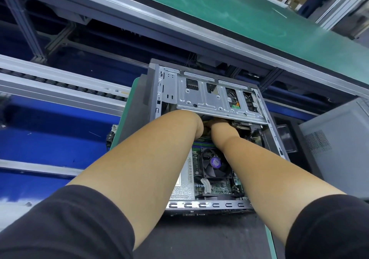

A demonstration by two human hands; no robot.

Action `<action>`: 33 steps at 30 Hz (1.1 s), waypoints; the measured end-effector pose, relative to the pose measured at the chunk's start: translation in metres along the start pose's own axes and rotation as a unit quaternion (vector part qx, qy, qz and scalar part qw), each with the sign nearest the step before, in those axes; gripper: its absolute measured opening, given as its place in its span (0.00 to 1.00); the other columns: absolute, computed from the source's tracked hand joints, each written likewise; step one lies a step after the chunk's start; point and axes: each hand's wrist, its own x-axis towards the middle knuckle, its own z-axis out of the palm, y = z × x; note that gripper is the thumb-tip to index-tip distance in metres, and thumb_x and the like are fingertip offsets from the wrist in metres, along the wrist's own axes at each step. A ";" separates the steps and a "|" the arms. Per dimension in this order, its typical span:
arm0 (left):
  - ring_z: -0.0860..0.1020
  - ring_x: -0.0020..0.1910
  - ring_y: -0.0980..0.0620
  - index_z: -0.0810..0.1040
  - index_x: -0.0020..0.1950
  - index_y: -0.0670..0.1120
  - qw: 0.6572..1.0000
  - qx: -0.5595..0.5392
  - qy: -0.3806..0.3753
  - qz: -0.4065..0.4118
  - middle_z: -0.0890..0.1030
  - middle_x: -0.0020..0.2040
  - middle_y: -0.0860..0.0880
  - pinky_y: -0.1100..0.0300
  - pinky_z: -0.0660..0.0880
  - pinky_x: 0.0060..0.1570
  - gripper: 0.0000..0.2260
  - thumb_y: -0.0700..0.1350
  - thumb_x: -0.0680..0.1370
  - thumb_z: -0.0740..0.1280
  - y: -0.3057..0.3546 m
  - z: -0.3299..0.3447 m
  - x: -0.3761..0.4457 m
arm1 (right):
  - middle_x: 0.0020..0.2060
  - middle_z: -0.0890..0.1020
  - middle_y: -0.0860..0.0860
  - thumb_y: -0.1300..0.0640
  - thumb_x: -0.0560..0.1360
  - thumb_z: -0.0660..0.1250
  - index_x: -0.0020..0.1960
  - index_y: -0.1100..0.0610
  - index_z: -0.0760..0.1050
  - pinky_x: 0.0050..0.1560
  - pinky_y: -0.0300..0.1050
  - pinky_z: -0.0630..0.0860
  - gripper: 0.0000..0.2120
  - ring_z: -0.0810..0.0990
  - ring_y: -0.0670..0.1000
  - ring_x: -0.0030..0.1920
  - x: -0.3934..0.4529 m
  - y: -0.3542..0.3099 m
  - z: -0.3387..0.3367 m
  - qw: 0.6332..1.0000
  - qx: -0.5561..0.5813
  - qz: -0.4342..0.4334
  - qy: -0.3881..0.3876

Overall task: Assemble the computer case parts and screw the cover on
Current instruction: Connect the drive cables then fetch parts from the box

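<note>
1. While the case (209,139) lies open-side up on a dark mat (199,236) on the counter, both arms reach into it from the near edge, which suggests work on something deep inside rather than on the cover.
2. The left hand (196,126) and the right hand (218,126) go in side by side, almost touching, under the near edge of the metal drive bracket (215,99). That bracket spans the far half of the case and hides the fingers, so nobody can tell whether either hand is spread, pressed together or pinching anything.
3. Yellowish wires show between the two wrists; the hands are probably seating a connector or routing a cable there, but that is a judgement only.
4. Inside the case, nearer the person, sits the motherboard (217,186) with a black fan (214,163) bearing a purple label, and a white connector just below the fan. Through cut-outs in the bracket, more coloured wiring is visible.
5. No cover is on the case, so the screwing step is not yet done. A grey panelled box (339,148) stands just to the right of the case; whether it is the cover or another case cannot be told.
6. Beyond the case run a roller conveyor (60,87) on the left and a green belt (239,13) above.
</note>
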 end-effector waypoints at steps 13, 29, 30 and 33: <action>0.73 0.46 0.44 0.75 0.65 0.42 1.000 0.005 -0.005 0.004 0.72 0.55 0.44 0.53 0.71 0.46 0.16 0.40 0.78 0.64 0.002 -0.002 0.002 | 0.62 0.77 0.59 0.66 0.78 0.59 0.66 0.59 0.73 0.60 0.57 0.74 0.18 0.77 0.62 0.60 0.004 -0.006 0.002 0.999 -0.029 -0.004 -0.013; 0.72 0.37 0.48 0.71 0.46 0.44 1.000 0.014 0.000 -0.011 0.72 0.43 0.46 0.53 0.72 0.44 0.01 0.40 0.78 0.62 0.005 -0.001 0.008 | 0.60 0.78 0.60 0.68 0.78 0.60 0.62 0.63 0.76 0.55 0.55 0.75 0.14 0.78 0.62 0.58 0.002 -0.013 0.003 0.997 -0.069 -0.010 -0.012; 0.72 0.36 0.48 0.71 0.44 0.43 1.000 0.013 0.002 -0.012 0.72 0.42 0.46 0.53 0.72 0.43 0.03 0.40 0.78 0.62 0.004 -0.001 0.010 | 0.61 0.77 0.61 0.67 0.78 0.60 0.63 0.63 0.75 0.57 0.56 0.75 0.15 0.77 0.63 0.60 0.002 -0.013 0.002 0.998 -0.064 -0.005 -0.006; 0.71 0.34 0.49 0.70 0.37 0.44 1.000 0.014 0.004 -0.013 0.71 0.40 0.46 0.54 0.71 0.41 0.09 0.39 0.78 0.62 0.004 -0.001 0.010 | 0.62 0.76 0.61 0.67 0.78 0.61 0.65 0.63 0.74 0.59 0.56 0.74 0.16 0.76 0.63 0.61 0.004 -0.014 0.002 0.999 -0.049 0.007 0.005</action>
